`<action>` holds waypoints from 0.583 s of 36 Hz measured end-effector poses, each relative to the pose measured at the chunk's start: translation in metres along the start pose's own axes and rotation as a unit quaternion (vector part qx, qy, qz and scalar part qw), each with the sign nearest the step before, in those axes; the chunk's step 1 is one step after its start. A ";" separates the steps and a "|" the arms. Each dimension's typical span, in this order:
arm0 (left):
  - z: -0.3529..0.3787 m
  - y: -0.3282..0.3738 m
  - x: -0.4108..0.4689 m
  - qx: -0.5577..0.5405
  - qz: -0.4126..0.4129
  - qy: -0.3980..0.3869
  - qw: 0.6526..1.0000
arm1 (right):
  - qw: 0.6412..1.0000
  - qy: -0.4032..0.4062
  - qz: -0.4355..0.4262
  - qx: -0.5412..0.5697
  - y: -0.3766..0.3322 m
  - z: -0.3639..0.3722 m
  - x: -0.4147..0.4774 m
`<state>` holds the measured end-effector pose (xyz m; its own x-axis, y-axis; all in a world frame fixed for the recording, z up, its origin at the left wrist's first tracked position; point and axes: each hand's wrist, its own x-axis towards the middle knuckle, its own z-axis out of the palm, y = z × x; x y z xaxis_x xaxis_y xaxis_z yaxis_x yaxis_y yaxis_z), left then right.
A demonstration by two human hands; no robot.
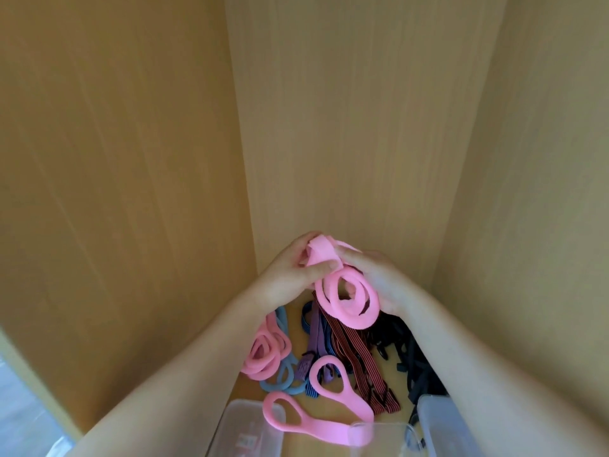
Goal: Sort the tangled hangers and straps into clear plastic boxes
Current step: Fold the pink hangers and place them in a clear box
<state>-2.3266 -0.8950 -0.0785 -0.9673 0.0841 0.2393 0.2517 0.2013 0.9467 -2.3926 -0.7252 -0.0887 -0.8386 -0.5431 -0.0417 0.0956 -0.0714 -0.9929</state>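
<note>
Together, left hand (290,272) and right hand (379,275) pinch a bundle of pink loop straps (342,298); below them lie striped straps (349,354) and clear plastic boxes (441,420).

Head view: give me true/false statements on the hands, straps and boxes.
1. Both the left hand and the right hand hold the pink loops. True.
2. The red-striped straps lie inside a box. False: they lie on the wooden floor.
3. The black straps are on the right of the pile. True.
4. The pile holds only pink pieces. False: there are also blue loops, among others.
5. The clear boxes stand behind the pile, at the back wall. False: they are at the near edge, in front of it.
</note>
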 end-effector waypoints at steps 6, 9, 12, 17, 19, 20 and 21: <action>0.004 -0.017 0.006 0.020 0.051 0.117 0.992 | 0.999 -0.036 0.025 0.017 0.004 0.002 0.003; 0.007 -0.019 0.004 0.031 0.075 0.177 0.981 | 0.995 -0.036 0.032 0.093 0.007 0.000 0.006; 0.014 -0.020 0.000 0.066 0.097 0.203 0.972 | 0.991 -0.029 0.017 0.128 0.010 0.006 0.008; 0.027 -0.030 -0.003 0.206 0.156 0.177 0.950 | 0.991 0.079 -0.001 0.104 0.017 0.021 0.013; 0.027 -0.032 -0.005 0.177 0.155 0.147 0.961 | 0.992 0.072 -0.004 0.102 0.019 0.019 0.011; 0.026 -0.033 -0.005 0.169 0.156 0.131 0.964 | 0.993 0.062 -0.003 0.105 0.020 0.018 0.009; 0.024 -0.034 -0.006 0.161 0.153 0.112 0.969 | 0.992 0.055 -0.001 0.110 0.020 0.017 0.008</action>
<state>-2.3283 -0.8785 -0.1171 -0.8194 -0.0181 0.5730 0.4896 0.4978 0.7159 -2.3880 -0.7451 -0.1072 -0.8916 -0.4484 -0.0630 0.1976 -0.2601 -0.9451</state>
